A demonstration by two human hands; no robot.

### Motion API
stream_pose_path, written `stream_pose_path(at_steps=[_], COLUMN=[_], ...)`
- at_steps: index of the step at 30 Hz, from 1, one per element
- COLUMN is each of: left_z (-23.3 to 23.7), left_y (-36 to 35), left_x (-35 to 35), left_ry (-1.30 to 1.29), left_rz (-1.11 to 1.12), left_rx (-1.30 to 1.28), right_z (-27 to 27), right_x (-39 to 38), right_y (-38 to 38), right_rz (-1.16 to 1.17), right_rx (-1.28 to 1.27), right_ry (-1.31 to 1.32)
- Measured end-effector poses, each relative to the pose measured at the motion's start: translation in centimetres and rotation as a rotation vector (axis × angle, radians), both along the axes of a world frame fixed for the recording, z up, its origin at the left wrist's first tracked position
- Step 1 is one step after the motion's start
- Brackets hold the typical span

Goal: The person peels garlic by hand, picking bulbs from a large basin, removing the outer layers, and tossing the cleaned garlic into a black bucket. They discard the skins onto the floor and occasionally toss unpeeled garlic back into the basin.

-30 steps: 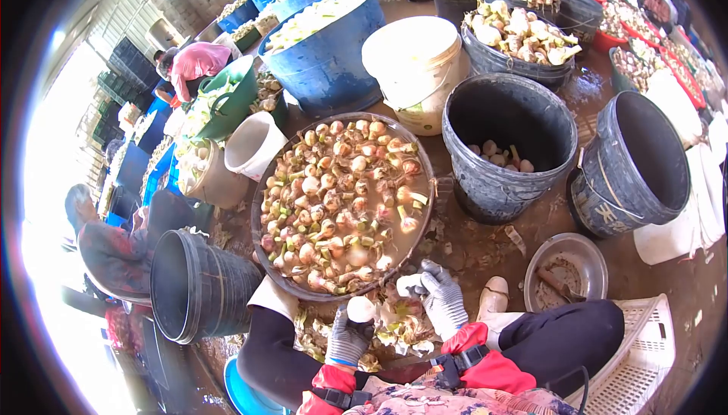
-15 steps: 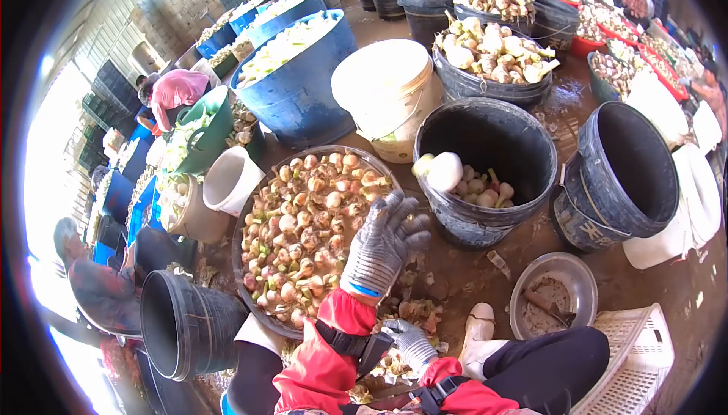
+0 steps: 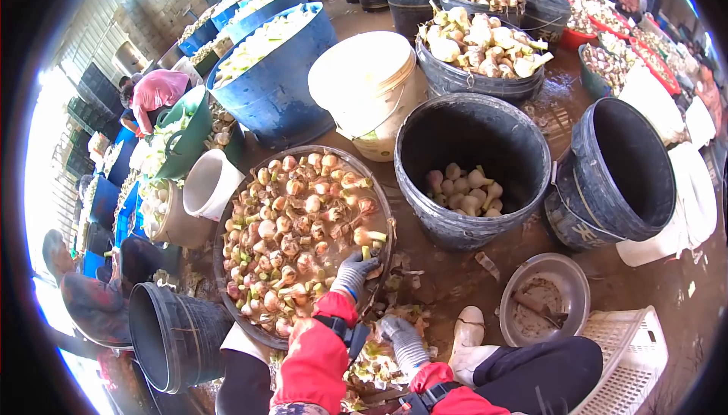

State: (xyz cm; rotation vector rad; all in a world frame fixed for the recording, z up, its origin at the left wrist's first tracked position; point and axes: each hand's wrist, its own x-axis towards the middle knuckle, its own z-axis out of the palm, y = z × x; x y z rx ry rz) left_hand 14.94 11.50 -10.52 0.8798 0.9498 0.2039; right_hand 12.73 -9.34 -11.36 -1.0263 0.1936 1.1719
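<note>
My left hand (image 3: 355, 275), in a grey glove, reaches down at the right side of a round tub (image 3: 391, 225) of muddy water. Its fingers close at the green stem of a garlic bulb (image 3: 367, 240). Many brown, unpeeled garlic bulbs (image 3: 284, 225) fill the tub. My right hand (image 3: 404, 339), also gloved, is low between my legs above loose garlic skins (image 3: 383, 366). Its fingers are curled, and what they hold is hidden. Beyond the tub stands a black bucket (image 3: 470, 225) with several pale, cleaned garlic bulbs (image 3: 466, 190) at its bottom.
Another black bucket (image 3: 614, 180) stands on the right. A metal bowl (image 3: 544, 300) holding a dark tool lies before a white plastic basket (image 3: 629, 354). White buckets (image 3: 364, 81) and a blue vat (image 3: 273, 81) stand behind. A bent-over person in pink (image 3: 159, 90) is at the left.
My left hand has dropped from above the tub's right edge, fingers spread, into the tub. The white bulb seen at the black bucket's rim no longer shows there. My right hand stays low.
</note>
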Motion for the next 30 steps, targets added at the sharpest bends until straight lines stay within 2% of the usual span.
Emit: stream_pose_path(at_steps=[1,2,4,5,6,8,9,10,12,13,15,16,18,20,22,23,24,26,27,30], left_z=[4.9,5.9,7.3,10.9,10.7,9.6,9.4,9.2,8.7,8.9,10.0,10.6,10.6,9.3,5.9,7.2,9.9,9.4,9.3,8.3], left_y=[-1.5,-2.0,-3.2,-5.3,-6.2,-8.0,-9.1,-10.2,-12.3,-13.2,-14.8,-15.3,-15.7,-16.0,-15.0,-15.1,-14.9,-15.2,-15.3,-15.4], left_x=[-0.2,-1.5,-4.6,-5.5,-7.2,-10.7,-12.1,-13.0,-14.5,-14.9,-15.1,-15.0,-15.3,-16.6,-18.3,-18.0,-18.1,-18.0,-18.1,-18.3], left_ry=[0.078,0.083,0.063,0.094,0.102,0.058,0.108,0.11,0.541,0.586,0.731,0.815,0.785,0.764,0.273,0.171,0.043,-0.218,-0.219,-0.327], left_rz=[-0.043,-0.038,-0.23,-0.294,-0.306,-0.322,-0.339,-0.329,-0.484,-0.455,-0.476,-0.509,-0.497,-0.474,-0.119,0.069,0.213,0.561,0.565,0.486], left_rx=[0.014,0.021,0.194,0.341,0.308,0.298,0.409,0.416,1.11,1.094,1.168,1.157,1.211,1.261,1.031,0.551,0.13,-0.401,-0.402,-0.509], right_z=[-2.3,-2.5,1.6,2.0,3.1,5.8,6.9,5.4,5.6,5.8,6.4,6.4,6.6,6.4,4.8,6.4,6.8,7.4,8.1,7.9], right_x=[0.4,0.1,1.5,1.7,1.6,1.0,0.8,-0.3,-1.4,-1.8,-2.4,-2.7,-3.2,-3.3,-3.3,-2.7,-2.8,-2.9,-2.6,-2.5], right_y=[-0.3,-0.1,0.7,0.9,1.1,1.1,0.9,0.9,0.4,0.1,-0.3,-0.4,-0.5,-0.6,-0.4,-0.8,-0.9,-0.9,-1.1,-1.0], right_rz=[0.109,-0.065,-0.245,-0.25,-0.239,-0.019,0.17,0.22,0.285,0.292,0.351,0.351,0.359,0.386,0.32,0.325,0.329,0.302,0.35,0.325], right_rx=[-0.019,-0.011,0.026,0.08,0.086,0.133,0.045,0.043,0.08,0.089,0.013,0.016,-0.074,-0.086,0.031,0.023,0.023,0.215,0.207,0.138], right_ry=[-0.197,-0.363,-0.033,0.017,0.02,-0.212,-0.359,-0.333,-0.412,-0.416,-0.789,-0.799,-0.969,-0.933,-0.337,-0.216,-0.215,-0.237,-0.373,-0.481])
